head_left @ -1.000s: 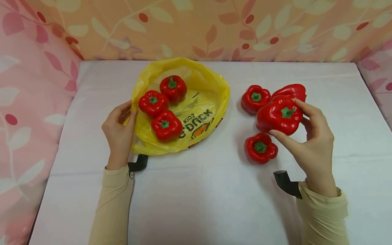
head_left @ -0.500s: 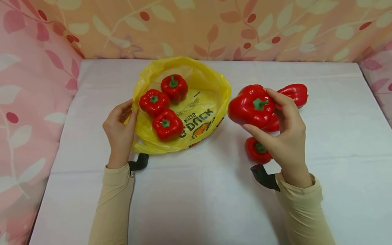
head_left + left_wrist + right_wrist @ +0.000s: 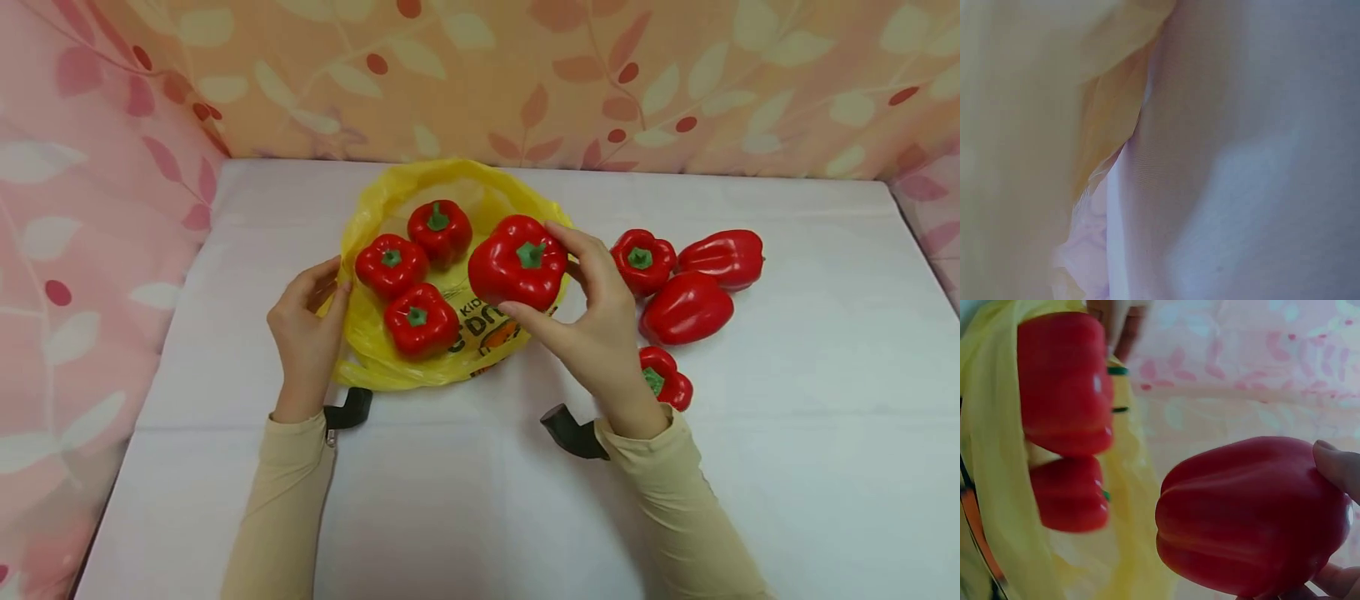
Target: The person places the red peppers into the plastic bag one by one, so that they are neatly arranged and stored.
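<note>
Your right hand [image 3: 600, 337] grips 1 red pepper [image 3: 510, 267] above the right part of the yellow bag [image 3: 405, 375], green stem toward the head camera. Your left hand [image 3: 307, 329] pinches the bag's rim at its left. Inside the bag, toward its left, sit 3 peppers [image 3: 422, 325]; right of the bag, 4 loose peppers [image 3: 686, 308] lie on the white cloth [image 3: 450, 500].

Head view: held pepper [image 3: 516, 271] covers part of the lettering [image 3: 483, 325] in the yellow bag [image 3: 367, 204]. Right hand [image 3: 596, 342] and wrist hide the left side of the nearest loose pepper [image 3: 677, 390]. Left hand [image 3: 307, 329] fingertips partly behind bag rim. Left sleeve [image 3: 281, 508], right sleeve [image 3: 690, 517] cut by bottom edge. Left wrist view: big pale blur, can't tell what. Right wrist view: right hand cropped at right edge.
</note>
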`<state>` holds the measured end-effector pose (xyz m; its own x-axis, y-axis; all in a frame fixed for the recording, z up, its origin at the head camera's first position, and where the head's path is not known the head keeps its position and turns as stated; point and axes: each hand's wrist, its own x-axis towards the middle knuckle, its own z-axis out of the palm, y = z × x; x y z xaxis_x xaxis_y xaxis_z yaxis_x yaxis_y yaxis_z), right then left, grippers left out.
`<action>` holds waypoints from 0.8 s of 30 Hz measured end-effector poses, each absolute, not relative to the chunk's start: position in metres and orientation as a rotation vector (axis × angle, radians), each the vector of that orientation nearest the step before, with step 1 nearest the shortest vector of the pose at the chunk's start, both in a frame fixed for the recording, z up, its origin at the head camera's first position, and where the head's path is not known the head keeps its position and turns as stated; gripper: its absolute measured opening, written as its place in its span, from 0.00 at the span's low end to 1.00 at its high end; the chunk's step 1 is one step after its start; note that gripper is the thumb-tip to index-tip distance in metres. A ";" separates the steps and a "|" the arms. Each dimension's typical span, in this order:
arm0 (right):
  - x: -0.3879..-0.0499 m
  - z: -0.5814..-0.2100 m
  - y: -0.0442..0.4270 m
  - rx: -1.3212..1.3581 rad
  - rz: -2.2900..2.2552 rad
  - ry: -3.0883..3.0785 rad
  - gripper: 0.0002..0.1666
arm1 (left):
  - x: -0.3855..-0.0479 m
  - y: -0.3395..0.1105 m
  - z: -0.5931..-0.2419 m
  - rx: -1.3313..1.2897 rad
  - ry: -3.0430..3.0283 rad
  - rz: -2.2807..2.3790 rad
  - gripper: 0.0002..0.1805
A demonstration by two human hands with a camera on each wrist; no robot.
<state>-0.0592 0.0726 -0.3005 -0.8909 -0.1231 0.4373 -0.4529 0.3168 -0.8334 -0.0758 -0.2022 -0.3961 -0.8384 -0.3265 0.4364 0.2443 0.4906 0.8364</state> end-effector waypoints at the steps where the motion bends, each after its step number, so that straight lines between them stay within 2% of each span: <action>1: -0.062 -0.303 0.069 0.516 1.595 -2.312 0.42 | -0.076 -0.202 -0.396 0.066 -2.182 -1.348 0.15; 11: -0.088 -0.337 0.041 0.436 1.529 -2.476 0.43 | -0.074 -0.199 -0.393 0.068 -2.179 -1.359 0.15; 17: -0.096 -0.352 0.034 0.358 1.523 -2.577 0.44 | -0.074 -0.198 -0.392 0.054 -2.173 -1.358 0.15; 24: -0.101 -0.364 0.032 0.387 1.497 -2.610 0.43 | -0.073 -0.199 -0.390 0.052 -2.168 -1.362 0.15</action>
<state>-0.1008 0.0320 -0.3643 -0.9616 -0.1659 0.2184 -0.2723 0.4818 -0.8329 -0.0731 -0.1990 -0.3904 -0.8353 -0.3235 0.4446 0.2603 0.4796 0.8380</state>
